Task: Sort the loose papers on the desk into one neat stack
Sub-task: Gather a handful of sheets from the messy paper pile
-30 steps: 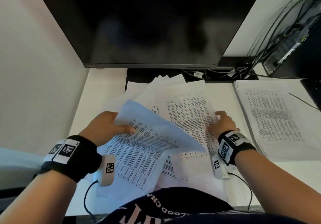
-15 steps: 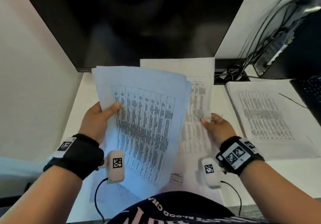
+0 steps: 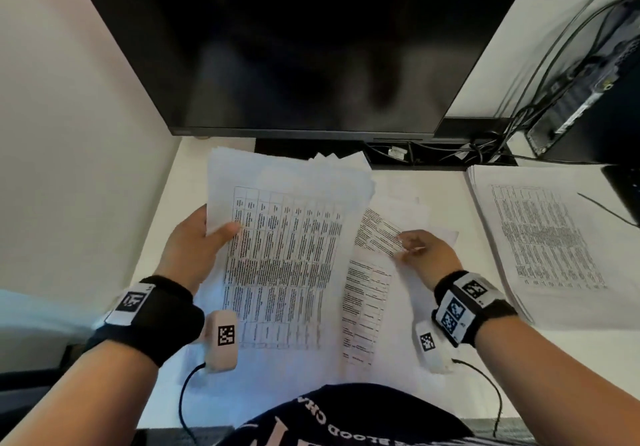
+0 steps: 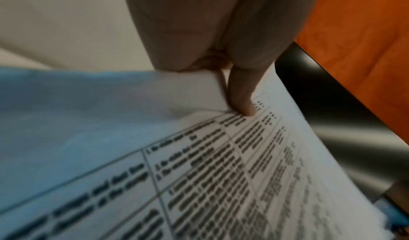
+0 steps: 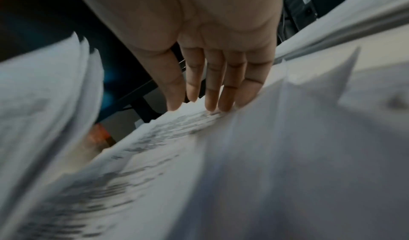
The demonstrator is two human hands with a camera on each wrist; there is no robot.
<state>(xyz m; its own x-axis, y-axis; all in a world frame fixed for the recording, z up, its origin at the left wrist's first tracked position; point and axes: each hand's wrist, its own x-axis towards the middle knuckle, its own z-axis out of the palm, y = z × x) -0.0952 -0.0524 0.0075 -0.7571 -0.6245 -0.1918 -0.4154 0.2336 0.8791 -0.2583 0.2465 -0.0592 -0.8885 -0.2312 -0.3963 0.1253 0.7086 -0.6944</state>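
My left hand (image 3: pixel 194 244) grips a bundle of printed sheets (image 3: pixel 287 255) by its left edge and holds it tilted above the desk. The thumb (image 4: pixel 241 95) presses on the top page's table (image 4: pixel 221 174). To the right of the bundle, loose sheets (image 3: pixel 377 234) lie overlapping and askew on the desk. My right hand (image 3: pixel 424 255) reaches onto them. Its fingers (image 5: pixel 212 86) are straight, with their tips on the edge of a printed sheet (image 5: pixel 243 156). More page corners stick out behind the bundle's top. A squared pile of papers (image 3: pixel 547 237) lies at the right.
A big dark monitor (image 3: pixel 277 47) stands close behind the papers, with tangled cables (image 3: pixel 467 147) at its foot. A computer case (image 3: pixel 588 82) and a black keyboard edge (image 3: pixel 623 189) are at the far right. A white partition (image 3: pixel 69 134) walls the desk's (image 3: pixel 169 203) left side.
The sheet my right hand held upright behind the bundle has come down onto the desk, and that hand has moved right and down. The left hand's bundle has tipped back lower.
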